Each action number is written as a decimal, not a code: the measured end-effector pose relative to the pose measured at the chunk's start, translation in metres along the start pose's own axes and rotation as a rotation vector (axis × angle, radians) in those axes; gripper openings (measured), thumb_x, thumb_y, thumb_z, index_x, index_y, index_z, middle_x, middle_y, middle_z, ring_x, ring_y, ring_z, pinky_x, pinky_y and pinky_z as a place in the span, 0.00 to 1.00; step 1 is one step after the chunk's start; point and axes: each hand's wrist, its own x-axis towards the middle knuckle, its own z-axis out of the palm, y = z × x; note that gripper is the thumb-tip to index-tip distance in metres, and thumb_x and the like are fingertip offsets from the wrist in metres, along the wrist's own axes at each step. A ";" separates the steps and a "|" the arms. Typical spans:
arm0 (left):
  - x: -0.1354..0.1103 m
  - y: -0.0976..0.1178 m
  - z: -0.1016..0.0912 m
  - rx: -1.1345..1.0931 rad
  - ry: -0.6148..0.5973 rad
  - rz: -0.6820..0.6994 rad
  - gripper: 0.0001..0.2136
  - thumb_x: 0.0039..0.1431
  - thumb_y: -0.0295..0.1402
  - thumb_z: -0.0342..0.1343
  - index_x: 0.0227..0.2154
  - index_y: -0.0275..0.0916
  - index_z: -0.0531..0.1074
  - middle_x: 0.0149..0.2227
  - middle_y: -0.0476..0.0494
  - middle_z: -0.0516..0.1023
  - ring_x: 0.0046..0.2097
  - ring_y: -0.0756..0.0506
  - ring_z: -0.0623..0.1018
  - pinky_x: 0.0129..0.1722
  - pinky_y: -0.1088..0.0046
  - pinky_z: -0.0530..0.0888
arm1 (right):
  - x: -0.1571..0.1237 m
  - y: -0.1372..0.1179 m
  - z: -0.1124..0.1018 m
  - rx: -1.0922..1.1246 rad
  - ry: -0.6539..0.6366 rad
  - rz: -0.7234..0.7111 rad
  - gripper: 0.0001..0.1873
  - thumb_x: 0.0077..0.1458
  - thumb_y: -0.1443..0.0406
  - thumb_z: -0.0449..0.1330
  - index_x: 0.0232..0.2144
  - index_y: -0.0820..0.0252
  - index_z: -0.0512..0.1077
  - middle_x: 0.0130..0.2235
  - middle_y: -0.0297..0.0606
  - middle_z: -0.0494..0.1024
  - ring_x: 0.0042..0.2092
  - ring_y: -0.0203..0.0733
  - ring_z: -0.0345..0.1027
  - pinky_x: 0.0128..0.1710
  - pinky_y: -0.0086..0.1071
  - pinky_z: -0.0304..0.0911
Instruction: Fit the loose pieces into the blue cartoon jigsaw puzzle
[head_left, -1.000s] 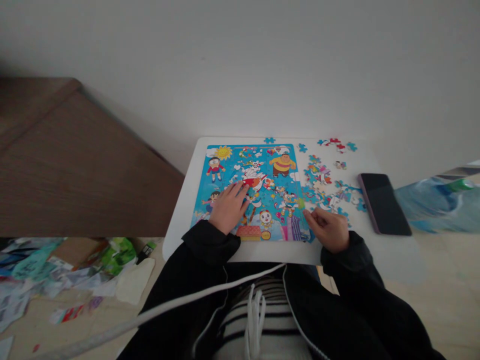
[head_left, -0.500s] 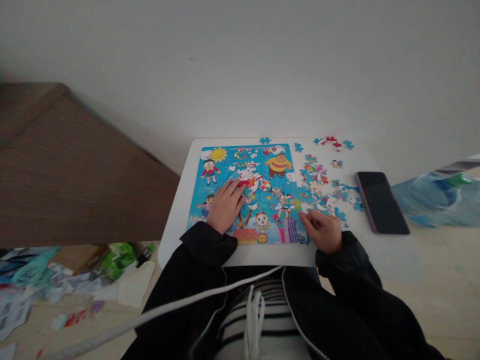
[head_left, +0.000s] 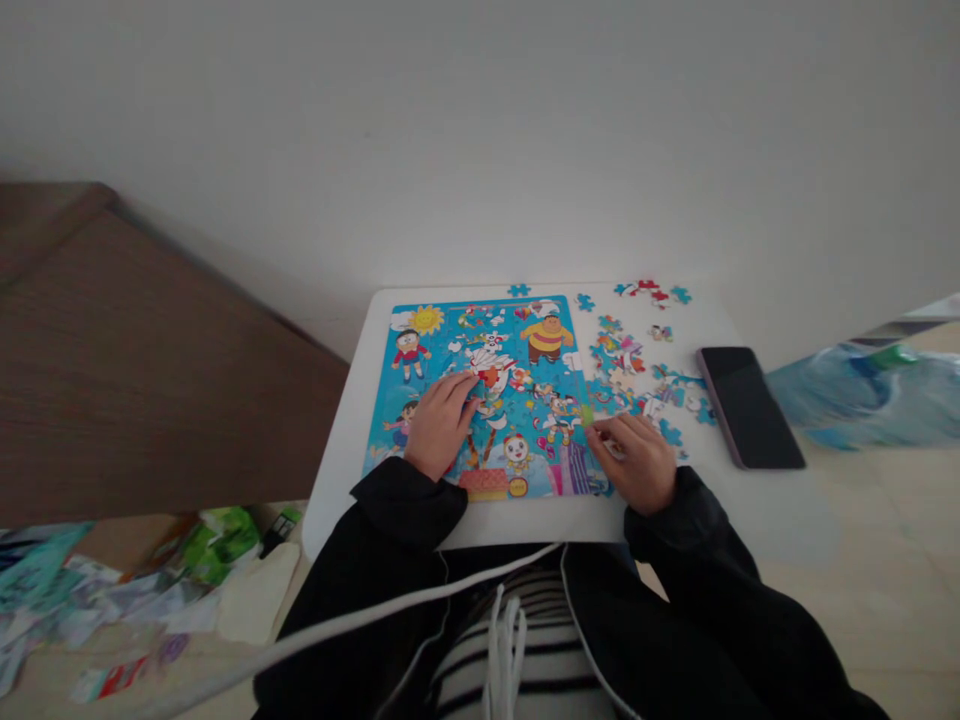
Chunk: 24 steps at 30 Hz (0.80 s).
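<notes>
View drifted left, hands barely shifted on puzzle | left hand (head_left: 441, 425) open, flat on cartoon jigsaw puzzle (head_left: 517, 400), lower centre of frame | right hand (head_left: 628, 462) curled at puzzle's right edge, grip unclear | loose pieces (head_left: 619, 370) right of puzzle: light stiff card, lift by edges

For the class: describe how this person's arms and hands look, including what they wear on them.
The left hand and right hand are bare, with no gloves. The black left sleeve and black right sleeve are long and end in snug cuffs at the wrists. A thin white cord lies across the left sleeve.
</notes>
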 end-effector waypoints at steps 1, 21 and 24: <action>0.000 -0.001 0.001 0.008 0.007 0.004 0.16 0.64 0.36 0.41 0.48 0.36 0.66 0.49 0.40 0.71 0.51 0.42 0.70 0.51 0.61 0.68 | 0.000 0.000 0.000 0.005 -0.006 -0.009 0.08 0.56 0.64 0.53 0.26 0.54 0.70 0.27 0.36 0.74 0.31 0.40 0.65 0.35 0.34 0.61; -0.016 0.094 -0.026 0.015 0.237 0.474 0.13 0.61 0.31 0.50 0.47 0.34 0.68 0.40 0.42 0.77 0.42 0.46 0.76 0.44 0.69 0.73 | 0.013 -0.032 -0.027 0.740 -0.283 0.241 0.15 0.52 0.61 0.58 0.44 0.53 0.73 0.32 0.34 0.78 0.32 0.35 0.71 0.27 0.27 0.68; -0.017 0.082 -0.023 0.051 0.188 0.406 0.15 0.62 0.31 0.48 0.51 0.34 0.65 0.43 0.40 0.76 0.46 0.45 0.75 0.47 0.68 0.73 | 0.022 -0.007 -0.035 0.511 -0.210 0.278 0.14 0.51 0.60 0.57 0.41 0.54 0.74 0.31 0.34 0.78 0.29 0.36 0.71 0.27 0.28 0.67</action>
